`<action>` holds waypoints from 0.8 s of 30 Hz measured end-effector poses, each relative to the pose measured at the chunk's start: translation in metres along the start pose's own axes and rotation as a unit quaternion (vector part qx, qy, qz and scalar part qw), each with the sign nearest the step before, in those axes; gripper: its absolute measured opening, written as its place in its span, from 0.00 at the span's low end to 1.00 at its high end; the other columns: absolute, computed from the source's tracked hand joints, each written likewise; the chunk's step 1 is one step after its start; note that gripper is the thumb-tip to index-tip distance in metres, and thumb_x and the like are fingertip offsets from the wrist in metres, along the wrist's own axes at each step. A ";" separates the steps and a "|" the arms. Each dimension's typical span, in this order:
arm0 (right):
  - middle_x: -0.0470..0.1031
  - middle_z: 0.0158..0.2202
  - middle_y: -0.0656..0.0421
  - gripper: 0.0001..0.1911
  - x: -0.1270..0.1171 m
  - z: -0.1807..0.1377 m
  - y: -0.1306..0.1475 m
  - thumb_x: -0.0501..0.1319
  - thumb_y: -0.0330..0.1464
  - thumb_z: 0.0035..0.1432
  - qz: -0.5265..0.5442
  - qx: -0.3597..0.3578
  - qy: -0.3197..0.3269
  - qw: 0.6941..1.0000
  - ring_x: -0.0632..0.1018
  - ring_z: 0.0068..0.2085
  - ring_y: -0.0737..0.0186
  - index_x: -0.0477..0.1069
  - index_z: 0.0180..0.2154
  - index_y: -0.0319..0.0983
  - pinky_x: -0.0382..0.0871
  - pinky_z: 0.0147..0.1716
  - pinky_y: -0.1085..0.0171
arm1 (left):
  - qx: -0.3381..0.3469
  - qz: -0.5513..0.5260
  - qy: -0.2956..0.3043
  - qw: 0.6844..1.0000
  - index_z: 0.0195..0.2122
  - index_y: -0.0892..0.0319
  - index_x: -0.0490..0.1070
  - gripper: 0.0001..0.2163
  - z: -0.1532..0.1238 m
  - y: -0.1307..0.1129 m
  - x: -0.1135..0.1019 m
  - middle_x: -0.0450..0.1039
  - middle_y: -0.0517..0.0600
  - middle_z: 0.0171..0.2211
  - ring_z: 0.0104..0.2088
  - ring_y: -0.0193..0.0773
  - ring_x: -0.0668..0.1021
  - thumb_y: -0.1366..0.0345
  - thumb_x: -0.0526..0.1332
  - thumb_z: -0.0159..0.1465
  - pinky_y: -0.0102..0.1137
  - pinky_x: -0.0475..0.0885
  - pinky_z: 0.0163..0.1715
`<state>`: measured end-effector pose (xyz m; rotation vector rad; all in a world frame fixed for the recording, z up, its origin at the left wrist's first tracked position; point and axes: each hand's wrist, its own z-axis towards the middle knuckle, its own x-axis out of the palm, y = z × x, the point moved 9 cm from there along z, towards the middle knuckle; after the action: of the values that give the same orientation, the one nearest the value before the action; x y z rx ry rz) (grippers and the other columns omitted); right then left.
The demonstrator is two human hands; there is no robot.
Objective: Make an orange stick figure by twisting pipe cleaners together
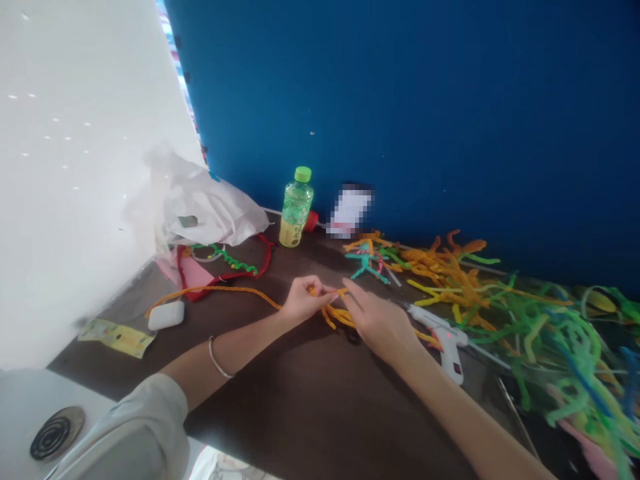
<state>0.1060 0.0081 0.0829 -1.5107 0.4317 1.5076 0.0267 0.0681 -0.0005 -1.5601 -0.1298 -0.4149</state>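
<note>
Over the middle of the dark table, my left hand pinches an orange pipe cleaner between thumb and fingers. Facing it, my right hand has its fingertips closed on the same piece; its thumb is mostly hidden. Below both hands lies a bundle of orange pipe cleaners. One long orange strand runs off to the left, passing behind my left wrist. A white glue gun rests just right of my right hand. Beyond the hands sits a small teal pipe-cleaner figure.
A green-capped drink bottle stands at the back, beside a pixelated phone-like object. On the left are a white plastic bag, a red pipe-cleaner loop, a white earphone case and a yellow wrapper. Tangled pipe cleaners cover the right side.
</note>
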 end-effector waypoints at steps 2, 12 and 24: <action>0.71 0.45 0.50 0.15 -0.001 0.001 -0.001 0.46 0.23 0.57 0.004 -0.009 0.003 1.000 0.71 0.29 0.64 0.69 0.40 0.36 0.55 0.25 0.65 | -0.002 0.005 0.004 1.000 0.16 0.60 0.51 0.20 0.000 0.000 0.001 0.75 0.52 0.25 0.33 0.43 0.78 0.64 0.67 0.44 0.30 0.71 0.30; 0.74 0.28 0.59 0.12 -0.003 0.013 -0.027 0.50 0.31 0.57 0.179 0.117 0.045 0.976 0.72 0.28 0.65 0.71 0.31 0.40 0.53 0.24 0.67 | 0.022 0.006 0.047 0.999 0.16 0.60 0.50 0.20 -0.003 -0.004 0.008 0.75 0.54 0.28 0.34 0.41 0.78 0.63 0.66 0.46 0.32 0.71 0.33; 0.66 0.19 0.63 0.14 0.057 -0.003 -0.041 0.61 0.40 0.45 0.712 0.345 0.104 0.602 0.60 0.17 0.75 0.69 0.30 0.36 0.46 0.15 0.71 | -0.004 -0.021 0.079 0.997 0.15 0.61 0.50 0.21 -0.006 -0.010 0.015 0.75 0.53 0.28 0.28 0.35 0.77 0.66 0.68 0.43 0.28 0.69 0.28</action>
<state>0.1502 0.0469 0.0446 -0.4566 2.4684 1.7660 0.0358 0.0603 0.0133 -1.5275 -0.0380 -0.5706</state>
